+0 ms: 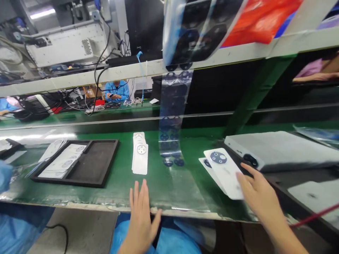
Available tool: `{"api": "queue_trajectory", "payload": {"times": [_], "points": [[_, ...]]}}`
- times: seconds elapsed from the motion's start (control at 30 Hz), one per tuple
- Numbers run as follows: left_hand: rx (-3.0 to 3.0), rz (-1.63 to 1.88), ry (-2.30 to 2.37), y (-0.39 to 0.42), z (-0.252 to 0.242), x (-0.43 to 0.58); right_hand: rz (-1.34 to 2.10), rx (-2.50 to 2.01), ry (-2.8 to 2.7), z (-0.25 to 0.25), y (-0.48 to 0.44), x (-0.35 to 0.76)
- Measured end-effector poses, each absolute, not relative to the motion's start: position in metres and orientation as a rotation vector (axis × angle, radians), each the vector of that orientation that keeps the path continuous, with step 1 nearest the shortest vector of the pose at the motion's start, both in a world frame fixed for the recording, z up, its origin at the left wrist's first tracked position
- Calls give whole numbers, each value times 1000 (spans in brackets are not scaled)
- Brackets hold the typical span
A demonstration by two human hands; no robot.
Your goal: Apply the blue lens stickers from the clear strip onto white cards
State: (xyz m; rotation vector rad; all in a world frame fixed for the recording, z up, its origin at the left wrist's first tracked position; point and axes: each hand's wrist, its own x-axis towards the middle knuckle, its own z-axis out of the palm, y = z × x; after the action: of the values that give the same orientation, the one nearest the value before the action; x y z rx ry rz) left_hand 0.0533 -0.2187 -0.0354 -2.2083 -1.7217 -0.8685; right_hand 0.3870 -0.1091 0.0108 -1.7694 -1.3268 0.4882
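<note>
I see the right hand [261, 194] at a white panel [229, 176], clamped or not I cannot tell, long axis oblique, disc end forward-left of the fingers; left hand [141, 215] spread across the green bench [180, 190]'s near edge

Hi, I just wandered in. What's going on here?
A person is working at a green bench with bare hands. The right hand is at the edge of a white panel with a dark round patch, which overlaps another panel; how firmly it is gripped is hard to tell. The left hand is open and holds nothing, just in front of a stack of white panels. Farther left, a dark tray has more panels in its left side.
</note>
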Motion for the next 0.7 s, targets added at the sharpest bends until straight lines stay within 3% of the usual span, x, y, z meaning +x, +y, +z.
{"api": "queue_trajectory", "payload": {"times": [0.13,0.23,0.37,0.47,0.7], "points": [[-2093,-741,-1871,-169,-32,25,-108,-1914,-1485,3,-79,391],[-2075,-631,-1847,-152,-39,30,-389,-1651,-1593,10,-68,352],[-2199,-578,-1784,-151,-35,70,28,-1136,-2192,17,-28,294],[-2512,-596,-1543,-147,-31,96,219,-1059,-2520,-1,10,266],[-2360,-668,-1493,-140,-53,103,185,-1074,-2262,-47,23,265]]}}
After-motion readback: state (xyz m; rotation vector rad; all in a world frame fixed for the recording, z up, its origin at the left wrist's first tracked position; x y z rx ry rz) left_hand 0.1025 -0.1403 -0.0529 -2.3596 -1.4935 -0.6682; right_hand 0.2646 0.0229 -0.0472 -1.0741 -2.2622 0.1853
